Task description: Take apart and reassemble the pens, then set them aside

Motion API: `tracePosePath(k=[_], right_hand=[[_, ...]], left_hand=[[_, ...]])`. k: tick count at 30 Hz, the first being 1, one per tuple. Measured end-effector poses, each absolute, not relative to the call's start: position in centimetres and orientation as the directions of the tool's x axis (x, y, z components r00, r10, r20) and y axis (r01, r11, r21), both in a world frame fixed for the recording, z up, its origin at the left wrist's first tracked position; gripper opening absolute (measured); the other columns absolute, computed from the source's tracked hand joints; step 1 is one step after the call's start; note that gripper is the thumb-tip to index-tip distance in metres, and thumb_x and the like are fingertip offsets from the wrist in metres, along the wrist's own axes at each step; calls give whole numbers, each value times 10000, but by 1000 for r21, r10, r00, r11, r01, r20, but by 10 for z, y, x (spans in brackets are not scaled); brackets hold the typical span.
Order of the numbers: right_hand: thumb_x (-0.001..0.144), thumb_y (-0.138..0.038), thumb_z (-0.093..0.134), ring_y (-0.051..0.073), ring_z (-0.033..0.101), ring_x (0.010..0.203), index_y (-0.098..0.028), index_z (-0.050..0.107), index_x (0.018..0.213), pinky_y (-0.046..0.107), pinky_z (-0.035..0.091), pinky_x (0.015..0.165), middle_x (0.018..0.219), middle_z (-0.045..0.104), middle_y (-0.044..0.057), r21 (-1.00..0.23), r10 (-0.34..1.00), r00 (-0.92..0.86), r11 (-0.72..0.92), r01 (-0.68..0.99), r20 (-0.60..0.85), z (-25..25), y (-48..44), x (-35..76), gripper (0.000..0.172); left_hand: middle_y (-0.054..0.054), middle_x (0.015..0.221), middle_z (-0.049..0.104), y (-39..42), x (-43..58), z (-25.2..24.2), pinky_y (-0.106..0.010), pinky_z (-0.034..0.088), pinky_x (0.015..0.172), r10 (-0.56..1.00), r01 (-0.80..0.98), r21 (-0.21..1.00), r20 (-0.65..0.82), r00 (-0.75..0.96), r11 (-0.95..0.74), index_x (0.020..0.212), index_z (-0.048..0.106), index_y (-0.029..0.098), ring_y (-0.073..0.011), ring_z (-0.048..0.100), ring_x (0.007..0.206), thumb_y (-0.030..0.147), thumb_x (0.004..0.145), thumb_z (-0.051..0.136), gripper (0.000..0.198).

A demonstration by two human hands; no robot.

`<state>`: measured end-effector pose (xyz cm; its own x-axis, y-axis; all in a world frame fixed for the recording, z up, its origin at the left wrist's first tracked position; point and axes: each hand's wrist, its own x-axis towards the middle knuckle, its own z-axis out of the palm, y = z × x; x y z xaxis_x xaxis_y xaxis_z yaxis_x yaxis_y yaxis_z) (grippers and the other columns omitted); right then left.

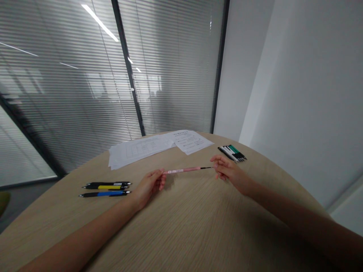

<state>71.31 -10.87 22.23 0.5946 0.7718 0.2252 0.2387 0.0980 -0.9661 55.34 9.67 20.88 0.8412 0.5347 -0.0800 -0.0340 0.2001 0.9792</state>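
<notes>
A slim pink pen barrel (185, 170) with a pale printed band is held level above the table. My left hand (149, 186) grips its left end between thumb and fingers, the other fingers curled. From the barrel's right end sticks a thin dark pen refill (205, 167). The thumb and forefinger of my right hand (227, 170) pinch the refill's far tip, while its remaining fingers are loosely bent. What the fingertips cover there is hidden.
Left of my left hand lie several pens, among them a yellow-and-black pen (109, 187) and a blue pen (106, 193). Printed paper sheets (141, 148) spread across the back of the round wooden table (176, 230). Thin black, white and green sticks (232, 153) lie beyond my right hand.
</notes>
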Motion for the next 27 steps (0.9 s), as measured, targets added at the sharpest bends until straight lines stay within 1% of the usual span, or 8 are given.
tracePosePath(k=[5,8,11,13,16,19,24,27], right_hand=[[613,-332,602,50,346,423,-183,489,751,219,363,427,569,393,-69,-963,708,653,193,189,270,220,-107,718,232],[581,-316,628,64,384,456,-181,498,696,225,395,433,586,424,-56,-964,690,673,206,170,266,217,-106,723,219],[579,-296,620,82,444,490,-172,523,686,245,415,472,617,488,-32,-975,707,676,94,203,209,214,-105,729,191],[616,-277,591,93,478,506,-161,563,724,263,424,526,641,539,-13,-951,724,666,-42,306,182,211,-106,733,160],[694,-237,527,103,506,533,-159,616,784,279,429,590,703,582,15,-808,765,592,-171,564,252,207,-106,738,149],[755,-221,477,121,533,604,-165,642,819,280,435,626,779,589,44,-620,814,457,-158,769,359,203,-105,741,186],[759,-185,508,165,530,826,-199,663,801,308,414,746,847,594,58,-331,849,307,-167,929,430,194,-104,747,161],[748,-175,529,170,523,857,-196,668,810,320,405,771,884,596,67,-233,866,266,-179,956,423,187,-103,753,154]], left_hand=[[18,516,506,101,554,208,-166,334,404,544,-57,970,-84,835,237,633,538,110,-61,433,425,249,712,575,164],[8,521,518,105,555,208,-166,343,399,562,-58,965,-99,821,254,634,539,110,-65,446,427,240,712,584,158],[6,522,524,106,555,209,-157,355,404,552,-65,953,-114,826,294,639,541,108,-61,451,426,223,736,563,152],[13,515,519,105,554,210,-150,355,403,543,-75,946,-115,832,316,642,543,106,-53,444,416,210,757,538,155],[20,511,512,103,554,211,-143,351,401,548,-83,939,-122,827,333,643,544,104,-45,440,411,188,784,499,170],[19,514,511,101,554,212,-142,352,401,556,-75,938,-136,820,339,636,545,101,-45,445,415,181,794,485,186],[17,529,516,101,554,211,-141,355,407,562,-74,941,-133,817,330,640,547,104,-47,455,428,182,773,515,157],[18,535,517,103,554,210,-143,353,408,554,-71,942,-131,822,328,649,549,104,-47,454,431,191,770,517,153]])
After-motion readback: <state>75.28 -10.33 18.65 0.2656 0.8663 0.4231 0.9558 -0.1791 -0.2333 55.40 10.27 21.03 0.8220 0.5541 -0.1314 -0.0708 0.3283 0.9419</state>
